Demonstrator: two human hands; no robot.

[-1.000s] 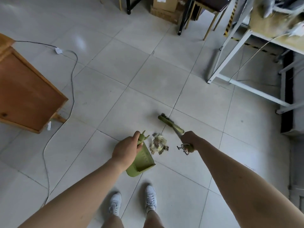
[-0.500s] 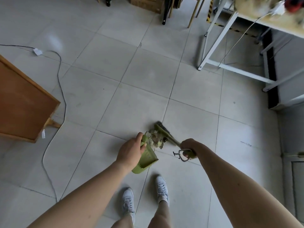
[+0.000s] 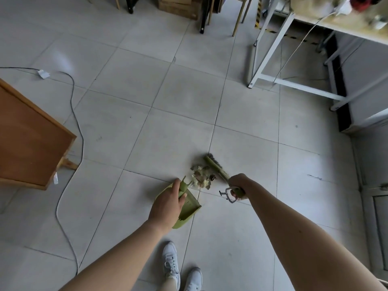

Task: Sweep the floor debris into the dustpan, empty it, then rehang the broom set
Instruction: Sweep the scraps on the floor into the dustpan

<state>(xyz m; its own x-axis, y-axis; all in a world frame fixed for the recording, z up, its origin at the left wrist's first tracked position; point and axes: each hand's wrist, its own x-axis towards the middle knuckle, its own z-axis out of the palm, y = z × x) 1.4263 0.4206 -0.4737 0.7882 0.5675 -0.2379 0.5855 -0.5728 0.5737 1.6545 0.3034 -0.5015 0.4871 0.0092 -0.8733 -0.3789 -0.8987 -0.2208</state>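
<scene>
Currently the left hand [image 3: 167, 203] is wrapped around the handle of the green dustpan [image 3: 186, 206], holding it tilted low over the floor [image 3: 168, 131] with its handle end towards the small heap of debris [image 3: 201, 176]; whether the pan's edge touches the tile cannot be told. The right hand [image 3: 238, 184] is closed around the grip of the short broom [image 3: 216, 168], whose metal hanging hook [image 3: 227, 195] sticks out just below the fist. The bristle head lies on the far right side of the debris, so the heap sits between broom and dustpan; this placement suits a stroke drawn back towards the person. The debris rests on a tile joint, just beyond the dustpan and touching or nearly touching the broom head. As a judgement, the sweeping step is in hand and nothing appears to be inside the dustpan yet. Open floor surrounds the work spot on every side. The wooden board [image 3: 29, 141] and the trailing cable [image 3: 73, 114] lie well to the left, and the white table [image 3: 270, 45] frame stands well apart at the upper right. The person's shoes [image 3: 171, 263] are close behind the dustpan, limiting backward travel.
</scene>
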